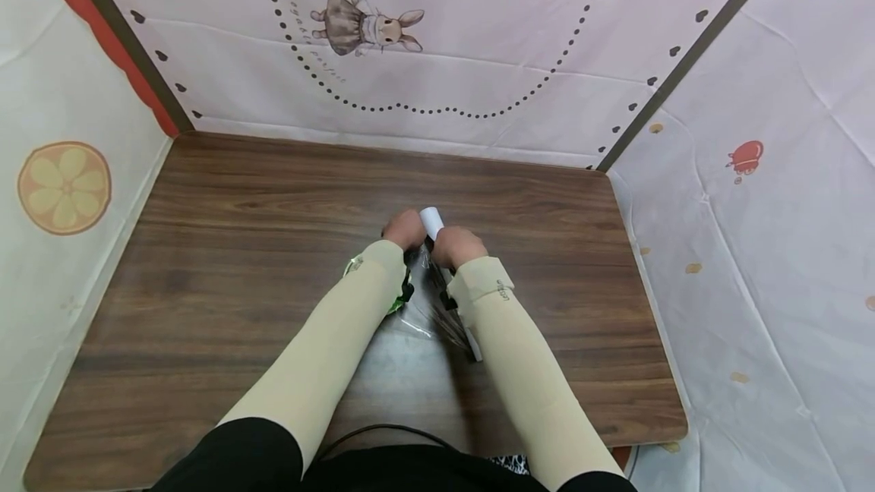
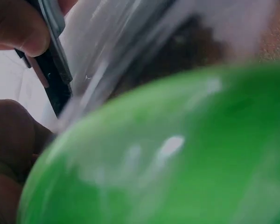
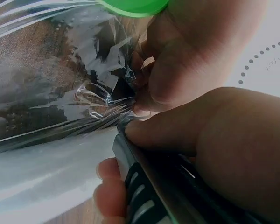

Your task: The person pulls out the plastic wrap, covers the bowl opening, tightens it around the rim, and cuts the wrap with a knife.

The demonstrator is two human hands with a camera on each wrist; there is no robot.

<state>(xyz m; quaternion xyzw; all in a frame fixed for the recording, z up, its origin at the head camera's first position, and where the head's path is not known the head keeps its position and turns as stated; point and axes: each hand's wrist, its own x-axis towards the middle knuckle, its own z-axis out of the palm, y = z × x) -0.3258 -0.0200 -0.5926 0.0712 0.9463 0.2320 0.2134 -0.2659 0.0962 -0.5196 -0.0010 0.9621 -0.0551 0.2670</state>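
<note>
Near the middle of the table my hands are close together. My left hand (image 1: 403,230) pinches a gathered bunch of clear plastic film (image 3: 95,105) beside a white roll (image 3: 46,170). In my right hand (image 1: 458,247) is a black-and-grey tool (image 3: 142,193) with a striped grip; I cannot tell its kind. The thumb lies along its top and the tool's end meets the bunched film. A glossy green rounded thing (image 2: 168,154) fills much of the left wrist view, close by the left wrist.
The brown wooden table (image 1: 273,196) spreads out on both sides of my arms. Behind it hangs a pale printed cloth (image 1: 478,36), with similar cloth at left and right. A thin black cable (image 1: 390,426) curves by the front edge.
</note>
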